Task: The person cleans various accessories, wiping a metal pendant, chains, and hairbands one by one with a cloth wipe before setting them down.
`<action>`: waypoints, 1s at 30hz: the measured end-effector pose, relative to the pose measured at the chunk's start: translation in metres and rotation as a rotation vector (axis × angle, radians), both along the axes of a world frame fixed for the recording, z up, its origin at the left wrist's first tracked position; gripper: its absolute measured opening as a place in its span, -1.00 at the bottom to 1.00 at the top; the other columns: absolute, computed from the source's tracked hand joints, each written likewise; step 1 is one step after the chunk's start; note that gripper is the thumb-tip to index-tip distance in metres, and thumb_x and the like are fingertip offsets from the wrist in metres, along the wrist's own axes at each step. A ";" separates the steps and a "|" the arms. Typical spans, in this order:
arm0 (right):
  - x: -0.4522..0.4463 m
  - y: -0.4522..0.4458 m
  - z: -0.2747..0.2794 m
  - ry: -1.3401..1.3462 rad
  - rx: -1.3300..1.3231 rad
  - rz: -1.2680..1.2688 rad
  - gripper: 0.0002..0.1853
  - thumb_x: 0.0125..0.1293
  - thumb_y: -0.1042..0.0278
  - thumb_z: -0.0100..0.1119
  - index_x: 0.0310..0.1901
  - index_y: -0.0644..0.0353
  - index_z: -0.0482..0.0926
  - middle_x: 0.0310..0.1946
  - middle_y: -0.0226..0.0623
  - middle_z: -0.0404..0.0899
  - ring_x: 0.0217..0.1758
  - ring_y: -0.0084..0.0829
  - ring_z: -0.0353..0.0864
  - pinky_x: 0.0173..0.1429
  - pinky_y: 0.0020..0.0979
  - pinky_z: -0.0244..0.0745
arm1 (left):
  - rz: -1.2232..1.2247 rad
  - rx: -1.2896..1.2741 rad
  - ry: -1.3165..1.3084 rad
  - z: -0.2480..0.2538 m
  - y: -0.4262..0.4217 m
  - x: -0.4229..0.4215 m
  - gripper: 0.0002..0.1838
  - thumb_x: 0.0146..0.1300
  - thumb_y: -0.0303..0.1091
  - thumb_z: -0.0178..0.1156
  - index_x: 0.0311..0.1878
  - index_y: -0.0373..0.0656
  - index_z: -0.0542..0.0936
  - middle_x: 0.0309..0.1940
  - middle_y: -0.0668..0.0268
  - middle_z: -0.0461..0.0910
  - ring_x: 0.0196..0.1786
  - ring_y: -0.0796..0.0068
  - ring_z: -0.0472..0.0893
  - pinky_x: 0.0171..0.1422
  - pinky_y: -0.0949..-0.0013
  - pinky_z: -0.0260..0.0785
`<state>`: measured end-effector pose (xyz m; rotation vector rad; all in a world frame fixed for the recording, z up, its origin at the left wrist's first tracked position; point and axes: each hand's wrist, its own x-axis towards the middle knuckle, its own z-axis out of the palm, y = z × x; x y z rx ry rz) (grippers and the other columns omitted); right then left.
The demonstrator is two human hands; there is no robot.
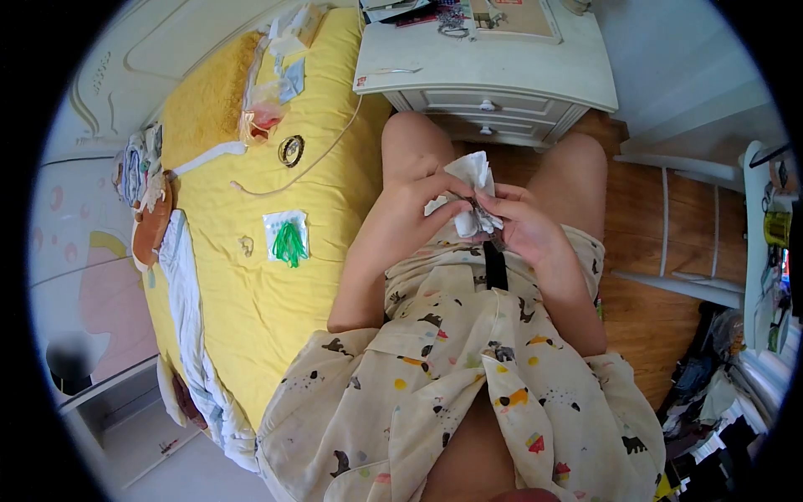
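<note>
Above my lap, my left hand [422, 205] is closed in a pinch on a crumpled white tissue [473, 170]. My right hand [523, 222] meets it from the other side, thumb and fingers closed on a small silvery, chain-like metal piece [495, 240] wrapped partly in the tissue. Fingers and tissue hide most of the metal piece, so its exact kind is unclear. Just below hangs a black strap [495, 268]; whether it joins the metal piece I cannot tell.
On the yellow bed [242, 326] at left lie green cords [289, 243] on a small packet, a dark round bracelet [291, 151] and a cable [311, 167]. A white nightstand [502, 71] with drawers stands ahead. A white-framed rack [665, 222] is at right.
</note>
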<state>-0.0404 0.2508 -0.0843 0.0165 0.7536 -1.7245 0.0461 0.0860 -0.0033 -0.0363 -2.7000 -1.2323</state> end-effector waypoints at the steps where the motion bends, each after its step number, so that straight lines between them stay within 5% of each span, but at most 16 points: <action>1: 0.000 0.001 0.001 0.029 0.005 -0.016 -0.70 0.27 0.29 0.16 -0.07 0.33 0.52 -0.24 -0.29 0.59 -0.23 -0.46 0.61 -0.16 -0.36 0.57 | -0.007 -0.027 0.012 -0.001 0.000 0.000 -0.82 -0.06 -0.50 0.32 -0.31 -0.16 0.63 -0.50 0.32 0.36 -0.34 0.37 0.38 -0.25 0.37 0.24; 8: -0.001 0.004 0.009 0.172 0.088 0.011 -0.72 0.28 0.29 0.15 -0.08 0.32 0.53 -0.30 -0.39 0.58 -0.28 -0.61 0.56 -0.19 -0.55 0.46 | -0.113 -0.112 0.013 -0.009 -0.004 -0.001 -0.84 -0.06 -0.45 0.34 -0.34 -0.17 0.63 -0.44 0.28 0.47 -0.30 0.29 0.42 -0.23 0.31 0.28; 20: -0.008 0.008 0.003 0.389 0.044 0.053 -0.72 0.29 0.29 0.14 -0.08 0.31 0.53 -0.29 -0.40 0.59 -0.31 -0.67 0.53 -0.22 -0.59 0.43 | -0.117 -0.172 0.225 0.002 -0.003 -0.001 -0.84 -0.11 -0.51 0.29 -0.41 -0.13 0.53 -0.52 0.32 0.38 -0.36 0.28 0.38 -0.31 0.31 0.23; 30: -0.007 0.012 0.005 0.244 -0.010 0.051 -0.71 0.28 0.31 0.15 -0.06 0.31 0.49 -0.28 -0.40 0.58 -0.31 -0.63 0.55 -0.21 -0.57 0.47 | -0.071 -0.181 0.176 0.000 -0.013 -0.005 -0.85 -0.09 -0.48 0.31 -0.41 -0.13 0.54 -0.53 0.34 0.37 -0.37 0.30 0.35 -0.29 0.32 0.21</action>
